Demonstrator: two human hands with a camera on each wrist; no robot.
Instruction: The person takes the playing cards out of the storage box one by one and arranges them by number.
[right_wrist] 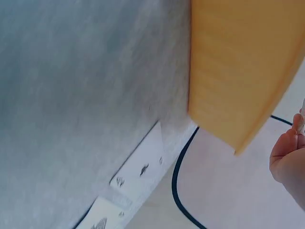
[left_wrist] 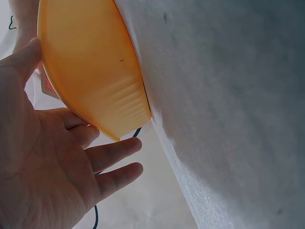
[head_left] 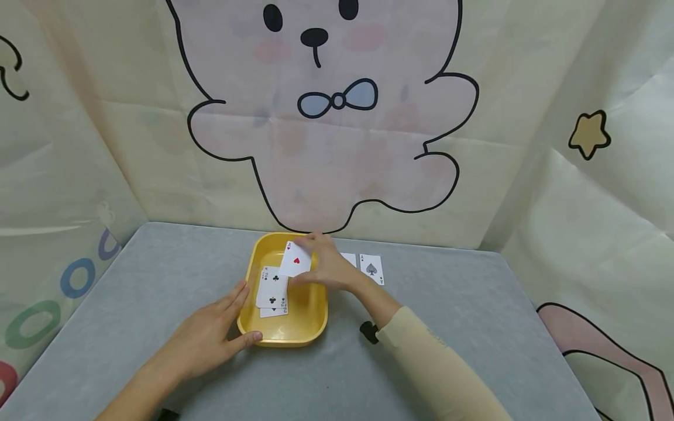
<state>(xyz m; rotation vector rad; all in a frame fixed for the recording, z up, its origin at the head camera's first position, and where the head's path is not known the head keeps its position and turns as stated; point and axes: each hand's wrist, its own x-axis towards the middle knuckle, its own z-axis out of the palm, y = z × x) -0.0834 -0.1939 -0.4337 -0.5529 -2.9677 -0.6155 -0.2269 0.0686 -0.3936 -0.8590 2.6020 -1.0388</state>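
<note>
A yellow tray stands on the table, holding overlapping playing cards: a two of clubs on top and a lower card showing at its near edge. Over the tray's right half, my right hand pinches an ace of hearts by its right side between thumb and fingers. My left hand rests against the tray's left side with its thumb at the near left corner. In the left wrist view its outer fingers extend past the tray wall.
Right of the tray lie an ace of spades and another card, partly hidden behind my right hand. A grey cloth covers the table. A printed curtain hangs directly behind the table's far edge.
</note>
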